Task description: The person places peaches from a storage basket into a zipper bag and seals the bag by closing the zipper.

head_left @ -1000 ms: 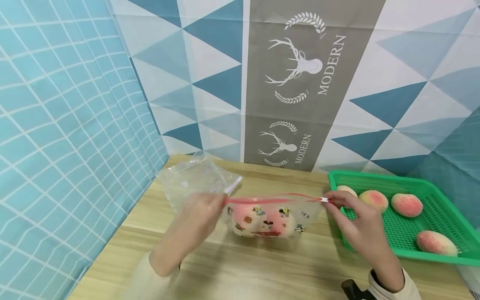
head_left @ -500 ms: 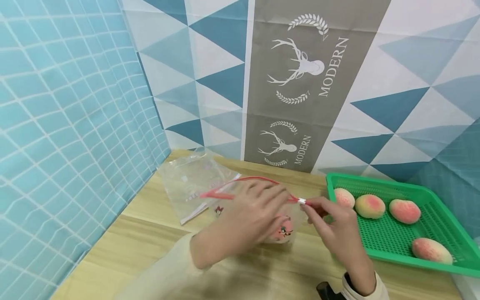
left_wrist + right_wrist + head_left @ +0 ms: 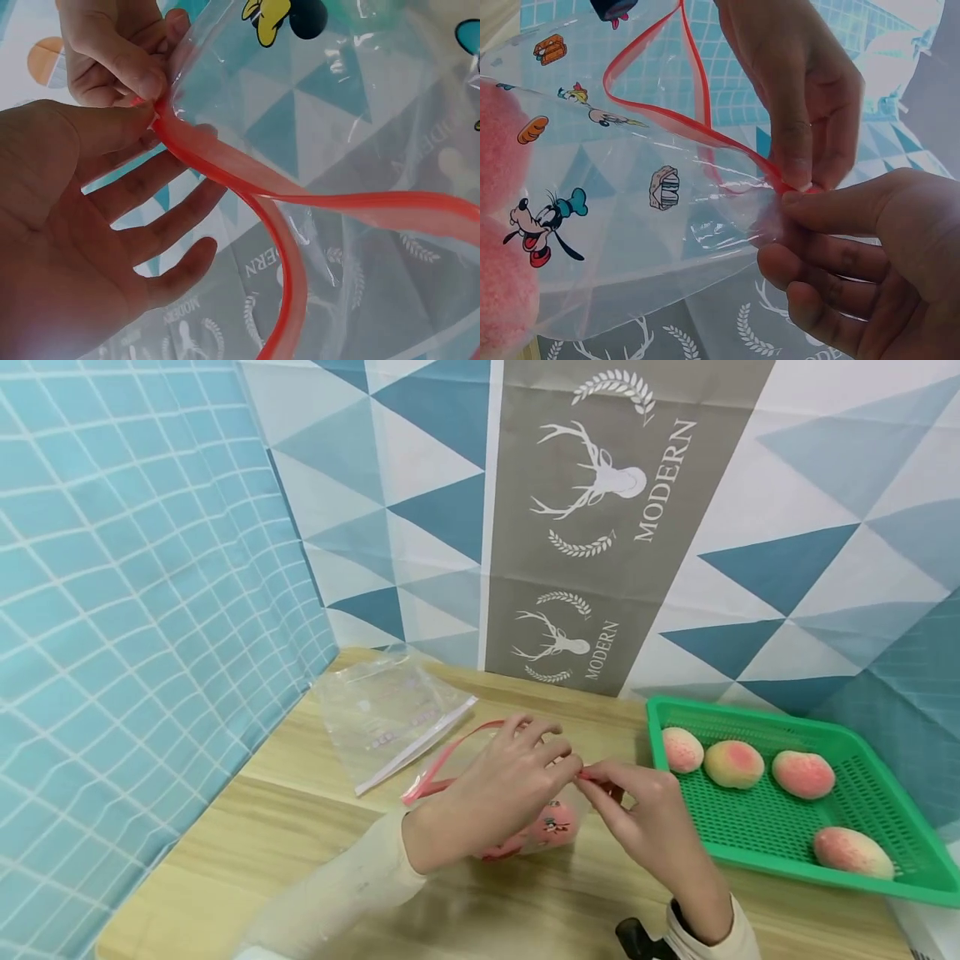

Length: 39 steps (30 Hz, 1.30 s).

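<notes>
A clear zip bag (image 3: 557,823) with cartoon prints and a red zip edge stands on the table, its mouth gaping on the left. Pink peaches (image 3: 502,285) sit inside it. My left hand (image 3: 506,785) reaches across the bag and pinches the red edge near its right corner; in the left wrist view its other fingers (image 3: 169,225) are spread behind the strip. Right beside it, my right hand (image 3: 645,814) pinches the same corner between thumb and forefinger, as the right wrist view shows. The white slider is hidden by the fingers.
A green basket (image 3: 757,860) at the right holds several peaches (image 3: 804,774). Another clear bag with a white zip edge (image 3: 390,718) lies flat at the back left. A patterned cloth wall (image 3: 420,527) rises behind the table (image 3: 247,852).
My left hand has let go of the bag's left end and moved right to the corner by my right hand. The bag's left side has swung open; my right hand has shifted left.
</notes>
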Each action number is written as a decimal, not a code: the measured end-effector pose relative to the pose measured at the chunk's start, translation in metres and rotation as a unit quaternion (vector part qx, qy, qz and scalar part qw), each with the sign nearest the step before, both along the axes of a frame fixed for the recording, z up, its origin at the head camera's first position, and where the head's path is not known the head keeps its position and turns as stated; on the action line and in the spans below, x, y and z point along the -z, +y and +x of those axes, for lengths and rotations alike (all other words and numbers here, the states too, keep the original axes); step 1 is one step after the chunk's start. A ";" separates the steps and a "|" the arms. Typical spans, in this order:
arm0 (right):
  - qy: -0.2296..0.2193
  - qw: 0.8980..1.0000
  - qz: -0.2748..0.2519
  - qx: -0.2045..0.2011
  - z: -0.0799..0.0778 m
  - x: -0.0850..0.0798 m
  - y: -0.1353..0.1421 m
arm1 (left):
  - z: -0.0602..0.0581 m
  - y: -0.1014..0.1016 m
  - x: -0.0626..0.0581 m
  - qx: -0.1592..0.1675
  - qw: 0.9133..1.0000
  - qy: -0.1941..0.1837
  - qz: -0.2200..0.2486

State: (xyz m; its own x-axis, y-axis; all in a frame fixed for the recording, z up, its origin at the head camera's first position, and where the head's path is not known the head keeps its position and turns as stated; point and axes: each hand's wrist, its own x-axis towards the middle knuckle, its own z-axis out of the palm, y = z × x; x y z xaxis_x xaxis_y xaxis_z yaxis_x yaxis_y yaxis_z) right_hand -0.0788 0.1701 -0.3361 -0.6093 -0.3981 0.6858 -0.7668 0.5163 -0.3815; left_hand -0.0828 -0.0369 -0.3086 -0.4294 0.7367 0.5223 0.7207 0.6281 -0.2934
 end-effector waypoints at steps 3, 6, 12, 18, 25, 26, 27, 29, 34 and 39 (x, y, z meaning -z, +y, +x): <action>0.003 1.000 -0.003 -0.006 -0.001 -0.002 0.004 | -0.002 0.000 -0.001 0.013 1.000 -0.002 0.017; -0.004 1.000 -0.006 -0.009 -0.001 -0.005 0.008 | -0.005 -0.001 -0.001 0.018 0.999 0.003 0.028; -0.007 1.000 -0.010 0.000 -0.001 -0.006 0.017 | -0.008 -0.005 -0.001 0.021 0.999 0.006 0.036; -0.011 1.000 -0.007 0.006 -0.001 -0.007 0.019 | -0.007 -0.015 -0.002 0.009 0.999 -0.023 0.035; -0.007 1.000 -0.009 0.004 -0.001 -0.006 0.020 | -0.003 -0.033 0.000 -0.019 0.998 -0.037 0.046; -0.008 1.000 -0.008 0.006 -0.002 -0.005 0.020 | -0.003 -0.036 0.001 -0.024 0.998 -0.043 0.047; -0.009 1.000 -0.008 0.006 -0.002 -0.005 0.020 | -0.004 -0.040 0.002 -0.029 0.997 -0.051 0.049; -0.014 1.000 -0.006 0.008 -0.003 -0.005 0.021 | -0.003 -0.046 0.004 -0.036 0.996 -0.070 0.049; -0.017 1.000 -0.008 0.007 -0.006 -0.003 0.022 | -0.001 -0.060 0.009 -0.039 0.993 -0.091 0.071; -0.015 1.000 -0.005 0.016 -0.008 -0.001 0.021 | 0.000 -0.070 0.012 -0.040 0.992 -0.091 0.084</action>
State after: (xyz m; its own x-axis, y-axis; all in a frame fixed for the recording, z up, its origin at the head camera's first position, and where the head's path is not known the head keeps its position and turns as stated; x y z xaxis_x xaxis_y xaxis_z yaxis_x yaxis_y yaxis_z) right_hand -0.0867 0.1915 -0.3352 -0.6424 -0.3711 0.6705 -0.7379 0.5360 -0.4102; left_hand -0.0830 -0.1071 -0.3204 -0.5818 0.6059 0.5426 0.6977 0.7146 -0.0498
